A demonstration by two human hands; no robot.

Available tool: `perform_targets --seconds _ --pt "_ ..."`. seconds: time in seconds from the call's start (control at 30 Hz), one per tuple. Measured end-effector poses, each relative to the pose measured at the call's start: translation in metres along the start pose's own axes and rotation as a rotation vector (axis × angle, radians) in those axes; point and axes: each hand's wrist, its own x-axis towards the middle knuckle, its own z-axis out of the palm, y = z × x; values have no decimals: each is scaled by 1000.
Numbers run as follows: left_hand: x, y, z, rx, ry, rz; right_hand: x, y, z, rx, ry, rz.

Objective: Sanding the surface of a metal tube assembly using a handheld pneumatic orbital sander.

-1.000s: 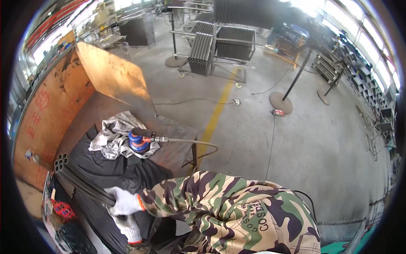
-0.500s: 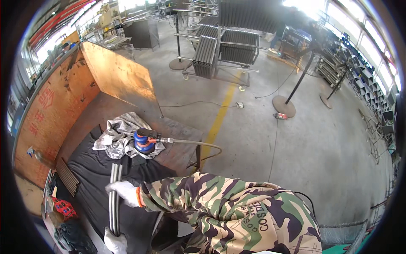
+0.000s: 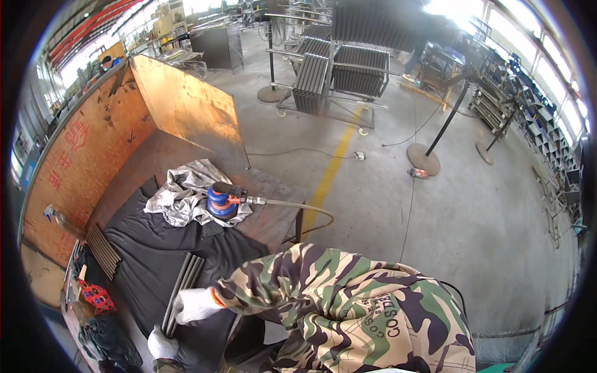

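A small bundle of slim grey metal tubes (image 3: pixel 187 271) is in both my hands, over a black cloth (image 3: pixel 140 267) spread on the bench. My right hand (image 3: pixel 198 306), in a white glove with an orange cuff, is closed round the tubes at their middle to lower part. At their near ends is my left hand (image 3: pixel 163 344), also white-gloved, with its fingers curled against the tubes and partly hidden. Beyond them, a blue and orange air sander (image 3: pixel 222 202) rests on a crumpled silvery cloth (image 3: pixel 177 199). More tubes (image 3: pixel 103 252) lie side by side at the cloth's left.
Orange-stained boards (image 3: pixel 186 109) wall the bench's far and left sides. A spray bottle (image 3: pixel 62 221) stands by the left board. The sander's hose (image 3: pixel 292 204) loops over the bench's right edge. A wheeled rack (image 3: pixel 336 102) with dark frames stands on the floor beyond.
The tubes have come nearer to me and tilted, their far ends now leaning right. Both hands have moved with them, the right one lower down. The view has shifted slightly.
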Motion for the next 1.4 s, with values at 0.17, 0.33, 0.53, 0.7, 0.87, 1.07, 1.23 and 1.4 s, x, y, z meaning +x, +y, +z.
perform_targets --seconds 0.17,0.33,0.53,0.7,0.87,1.07,1.23,1.4 --pt "-8 2 -8 70 -39 -51 14 -4 -54 -1303 358 -248" --pt "-26 40 -38 170 -213 -155 24 74 -78 -1303 302 -226" --pt "-47 46 -6 -116 117 -62 11 29 -93 -1348 265 -508" --pt "-25 73 -14 26 204 -51 12 41 -111 -1452 154 -277" --pt "-38 63 -16 52 39 -273 27 41 -100 -1536 -32 -185" --pt "-43 54 -7 56 118 -212 19 38 -92 -1537 -46 -122" --pt "-50 55 -10 66 179 -159 9 34 -85 -1599 -78 -96" --pt "-54 53 -3 30 156 -165 25 46 -106 -1562 -97 -293"
